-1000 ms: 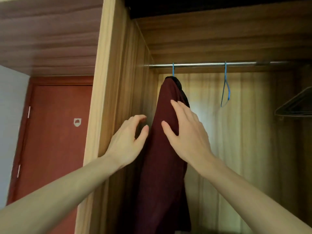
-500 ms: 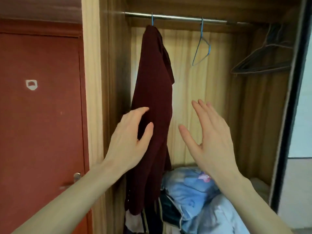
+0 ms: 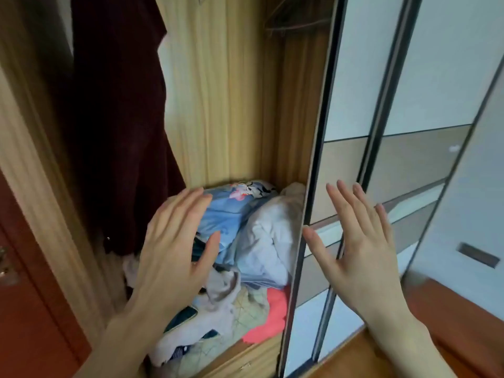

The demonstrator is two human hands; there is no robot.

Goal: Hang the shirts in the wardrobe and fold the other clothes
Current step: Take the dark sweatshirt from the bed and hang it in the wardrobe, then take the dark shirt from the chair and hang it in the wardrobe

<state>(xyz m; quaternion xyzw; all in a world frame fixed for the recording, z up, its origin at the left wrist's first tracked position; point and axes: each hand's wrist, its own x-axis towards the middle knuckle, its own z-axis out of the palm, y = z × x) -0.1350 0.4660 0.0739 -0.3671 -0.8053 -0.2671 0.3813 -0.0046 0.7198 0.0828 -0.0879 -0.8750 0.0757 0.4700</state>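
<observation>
A dark maroon shirt (image 3: 120, 126) hangs inside the open wardrobe at the upper left, its top cut off by the frame. Below it a heap of clothes (image 3: 256, 241) fills the wardrobe floor: blue patterned fabric, a pale grey garment, beige pieces and a coral-pink one (image 3: 272, 315). My left hand (image 3: 174, 255) hovers open over the left side of the heap, fingers spread, holding nothing. My right hand (image 3: 362, 241) is open, palm forward, in front of the sliding door (image 3: 381, 105), apart from the clothes.
The wardrobe's wooden back panel (image 3: 223, 91) shows behind the shirt. Dark empty hangers (image 3: 291, 23) hang at the top right of the compartment. A red-brown room door (image 3: 21, 296) stands at the left, and wooden floor (image 3: 362, 356) lies at the bottom right.
The view has dropped from the rail down to the wardrobe floor. Both hands have come off the hanging maroon shirt and moved down and right, staying open.
</observation>
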